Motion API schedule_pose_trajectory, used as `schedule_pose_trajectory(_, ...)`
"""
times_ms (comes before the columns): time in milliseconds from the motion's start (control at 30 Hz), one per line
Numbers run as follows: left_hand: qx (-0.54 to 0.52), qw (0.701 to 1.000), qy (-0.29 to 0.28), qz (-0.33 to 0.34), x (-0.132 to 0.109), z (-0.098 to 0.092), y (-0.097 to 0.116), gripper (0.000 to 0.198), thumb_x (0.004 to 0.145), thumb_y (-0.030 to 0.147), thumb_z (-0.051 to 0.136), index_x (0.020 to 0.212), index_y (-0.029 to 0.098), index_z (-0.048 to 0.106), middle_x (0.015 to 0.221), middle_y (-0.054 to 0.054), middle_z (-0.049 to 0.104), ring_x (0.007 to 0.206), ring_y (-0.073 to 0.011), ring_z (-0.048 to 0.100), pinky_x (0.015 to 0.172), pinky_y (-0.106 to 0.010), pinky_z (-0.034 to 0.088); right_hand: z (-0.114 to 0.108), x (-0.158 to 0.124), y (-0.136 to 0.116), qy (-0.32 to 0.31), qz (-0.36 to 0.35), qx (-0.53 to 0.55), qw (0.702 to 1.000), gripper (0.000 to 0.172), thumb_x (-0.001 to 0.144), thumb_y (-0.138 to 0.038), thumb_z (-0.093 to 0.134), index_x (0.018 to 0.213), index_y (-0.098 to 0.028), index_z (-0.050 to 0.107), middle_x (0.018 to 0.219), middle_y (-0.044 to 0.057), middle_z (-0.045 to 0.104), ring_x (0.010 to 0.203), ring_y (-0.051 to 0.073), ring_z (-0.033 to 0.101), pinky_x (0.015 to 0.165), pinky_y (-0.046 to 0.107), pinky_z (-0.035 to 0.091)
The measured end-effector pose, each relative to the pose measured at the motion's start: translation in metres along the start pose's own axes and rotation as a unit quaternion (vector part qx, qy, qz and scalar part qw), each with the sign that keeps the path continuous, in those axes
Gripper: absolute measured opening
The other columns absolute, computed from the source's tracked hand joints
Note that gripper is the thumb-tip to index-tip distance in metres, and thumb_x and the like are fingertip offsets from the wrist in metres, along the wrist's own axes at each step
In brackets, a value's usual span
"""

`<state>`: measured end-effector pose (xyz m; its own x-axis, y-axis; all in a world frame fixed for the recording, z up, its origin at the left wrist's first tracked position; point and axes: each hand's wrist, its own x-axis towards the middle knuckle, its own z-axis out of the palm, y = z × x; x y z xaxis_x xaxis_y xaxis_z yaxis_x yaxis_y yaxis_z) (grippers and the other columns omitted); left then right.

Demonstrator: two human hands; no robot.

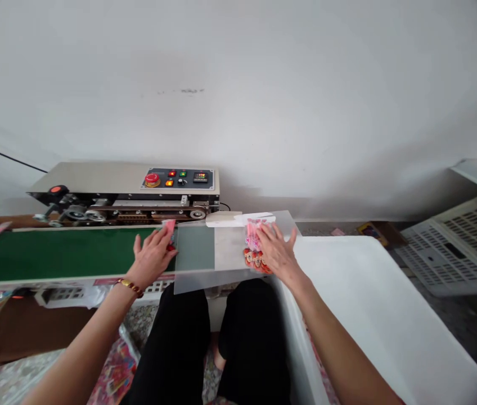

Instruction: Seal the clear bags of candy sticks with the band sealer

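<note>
My left hand is at the right end of the green conveyor belt. Its thumb and index finger close around a small packet with a pink top, most of it hidden by the fingers. On the clear plastic sheet lies another clear packet, with pink pieces above and several orange bear-like figures below. My right hand grips its right side, index finger over the front and the outer fingers spread. Behind the belt, the band sealing machine has its rollers close to my left hand.
A red stop button and lit switches sit on the sealer's panel. White strips lie along the sheet's back edge. To the right stand a large white bin and a slatted crate. Below left is an open cardboard box.
</note>
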<state>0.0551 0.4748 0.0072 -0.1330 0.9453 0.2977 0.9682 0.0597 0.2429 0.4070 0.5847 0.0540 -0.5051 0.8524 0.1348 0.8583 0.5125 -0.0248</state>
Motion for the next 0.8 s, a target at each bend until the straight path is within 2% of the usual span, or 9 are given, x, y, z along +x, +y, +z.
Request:
schedule_pose_trajectory(33,-0.001,1.0,0.018,-0.015,-0.001,-0.002,0.001,0.039,0.093,0.037,0.05,0.128,0.023,0.061,0.141,-0.014,0.058,0.128,-0.0399,0.055,0.118,-0.07,0.021,0.001,0.003,-0.008,-0.005,-0.009,0.0,1.0,0.053,0.093,-0.007,0.038,0.14,-0.027,0.052,0.152,0.01,0.049,0.143,0.032,0.032,0.114,0.071,0.005)
schedule_pose_trajectory(100,-0.012,0.999,0.037,-0.016,-0.002,-0.004,0.018,0.036,0.095,0.033,0.048,0.126,0.024,0.062,0.138,-0.013,0.061,0.125,-0.0368,0.058,0.12,-0.067,0.021,0.004,0.012,-0.032,-0.009,-0.031,0.008,0.999,0.051,0.093,-0.008,0.039,0.139,-0.025,0.052,0.153,0.01,0.047,0.142,0.032,0.034,0.113,0.075,0.005)
schedule_pose_trajectory(233,-0.047,0.996,0.024,0.065,0.005,0.003,0.086,0.035,0.098,0.022,0.042,0.128,0.02,0.06,0.135,-0.011,0.063,0.128,-0.0281,0.057,0.121,-0.06,0.025,0.012,0.034,-0.078,0.024,-0.056,0.068,0.996,0.038,0.101,-0.023,0.039,0.135,-0.022,0.056,0.148,0.012,0.053,0.135,0.03,0.044,0.116,0.07,0.01)
schedule_pose_trajectory(300,-0.053,0.994,0.008,0.092,0.011,0.009,0.118,0.038,0.098,0.02,0.041,0.132,0.019,0.057,0.14,-0.012,0.059,0.132,-0.0263,0.053,0.121,-0.056,0.027,0.013,0.039,-0.086,0.036,-0.04,0.095,0.994,0.04,0.103,-0.023,0.036,0.139,-0.023,0.053,0.146,0.011,0.055,0.134,0.029,0.046,0.117,0.067,0.012)
schedule_pose_trajectory(367,-0.053,0.993,-0.011,0.103,0.016,0.016,0.136,0.04,0.099,0.022,0.042,0.137,0.018,0.053,0.145,-0.014,0.055,0.136,-0.026,0.05,0.12,-0.053,0.03,0.012,0.039,-0.079,0.045,-0.013,0.104,0.993,0.042,0.102,-0.019,0.035,0.138,-0.026,0.055,0.145,0.01,0.057,0.136,0.029,0.045,0.117,0.067,0.011)
schedule_pose_trajectory(467,-0.043,0.992,-0.04,0.109,0.019,0.021,0.137,0.04,0.099,0.025,0.045,0.137,0.019,0.054,0.148,-0.013,0.052,0.138,-0.0276,0.048,0.121,-0.056,0.028,0.01,0.028,-0.055,0.059,0.007,0.095,0.994,0.039,0.1,-0.016,0.038,0.13,-0.024,0.062,0.145,0.009,0.056,0.138,0.031,0.043,0.116,0.069,0.006)
schedule_pose_trajectory(600,-0.032,0.994,-0.051,0.096,0.018,0.021,0.108,0.039,0.096,0.02,0.049,0.134,0.02,0.057,0.149,-0.012,0.051,0.138,-0.031,0.046,0.121,-0.062,0.023,0.01,0.009,-0.029,0.041,-0.012,0.077,0.996,0.039,0.099,-0.019,0.039,0.13,-0.023,0.062,0.147,0.01,0.054,0.14,0.033,0.039,0.115,0.071,0.005)
schedule_pose_trajectory(733,-0.048,0.993,-0.044,0.094,0.023,0.017,0.089,0.034,0.096,0.023,0.048,0.128,0.02,0.061,0.146,-0.012,0.054,0.137,-0.0314,0.046,0.12,-0.063,0.025,0.002,0.017,-0.036,0.031,-0.009,0.092,0.995,0.036,0.099,-0.019,0.04,0.123,-0.023,0.066,0.141,0.01,0.06,0.136,0.031,0.044,0.117,0.066,0.008)
schedule_pose_trajectory(800,-0.054,0.993,-0.04,0.1,0.027,0.018,0.09,0.032,0.098,0.024,0.046,0.126,0.018,0.062,0.143,-0.013,0.056,0.134,-0.0295,0.05,0.12,-0.059,0.028,-0.007,0.036,-0.05,0.015,-0.017,0.112,0.993,0.035,0.1,-0.019,0.038,0.119,-0.024,0.067,0.134,0.009,0.064,0.13,0.028,0.05,0.117,0.058,0.018)
